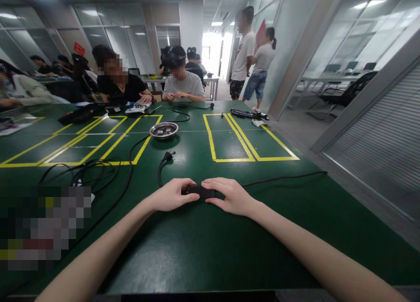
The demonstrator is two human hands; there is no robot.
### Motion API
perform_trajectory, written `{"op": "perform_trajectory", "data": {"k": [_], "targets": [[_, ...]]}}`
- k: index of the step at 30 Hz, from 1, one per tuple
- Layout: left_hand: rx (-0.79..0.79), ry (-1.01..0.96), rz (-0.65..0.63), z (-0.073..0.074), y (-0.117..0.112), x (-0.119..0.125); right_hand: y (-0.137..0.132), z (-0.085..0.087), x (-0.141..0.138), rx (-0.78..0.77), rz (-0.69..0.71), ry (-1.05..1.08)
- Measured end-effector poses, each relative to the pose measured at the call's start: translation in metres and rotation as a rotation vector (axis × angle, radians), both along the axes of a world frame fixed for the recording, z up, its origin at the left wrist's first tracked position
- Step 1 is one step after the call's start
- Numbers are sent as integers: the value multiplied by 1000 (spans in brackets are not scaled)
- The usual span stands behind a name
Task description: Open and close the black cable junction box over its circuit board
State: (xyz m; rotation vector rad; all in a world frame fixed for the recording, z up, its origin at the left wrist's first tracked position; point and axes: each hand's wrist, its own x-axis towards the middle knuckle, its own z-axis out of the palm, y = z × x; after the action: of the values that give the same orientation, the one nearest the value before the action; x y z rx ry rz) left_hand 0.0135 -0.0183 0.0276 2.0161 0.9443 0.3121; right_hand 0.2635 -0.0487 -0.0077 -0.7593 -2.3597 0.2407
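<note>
A black power adapter [202, 191] lies level just over or on the green table, between my two hands. My left hand [173, 194] is closed on its left end, thumb in front and fingers behind. The right end is gripped by my right hand [229, 196] in the same way. From the left side a thick cord curves away to a black plug [168, 156], which rests on the table with its prongs outward. A thin black cable [285, 178] leaves on the right and runs towards the table's right edge. The adapter's ends are partly hidden by my fingers.
A steel bowl [164, 131] with metal pieces stands beyond the plug. Loose black cables [98, 164] lie at left, near a blurred patch. Yellow tape [252, 158] marks the green table [203, 258]. A folded black tripod [249, 114] lies far right. Several people sit or stand beyond.
</note>
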Motion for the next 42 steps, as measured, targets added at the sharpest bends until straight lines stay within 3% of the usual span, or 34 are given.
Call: {"op": "perform_trajectory", "data": {"k": [6,9,11,15,18,23,27,31,35,42], "targets": [[-158,-85,-9,-2,1,1,1,1,2,118,24,-59],[-104,-69,-35,-4,-1,1,1,-2,2,125,22,-54],[131,-59,36,-6,-3,1,1,-4,2,78,-2,12],[830,-187,269,-12,-4,0,5,1,7,-101,-179,240],[1028,-300,311,-14,-5,1,13,17,21,-185,-389,413],[912,-252,152,-22,-7,9,30,52,66,-77,-710,687],[794,-204,88,-30,-7,15,40,64,114,97,-938,732],[709,-165,85,-31,-7,17,42,54,161,150,-1223,599],[640,-135,71,-31,-8,17,37,32,189,-10,-1424,439],[606,-113,73,-31,-7,15,39,5,208,-272,-1497,96]]}}
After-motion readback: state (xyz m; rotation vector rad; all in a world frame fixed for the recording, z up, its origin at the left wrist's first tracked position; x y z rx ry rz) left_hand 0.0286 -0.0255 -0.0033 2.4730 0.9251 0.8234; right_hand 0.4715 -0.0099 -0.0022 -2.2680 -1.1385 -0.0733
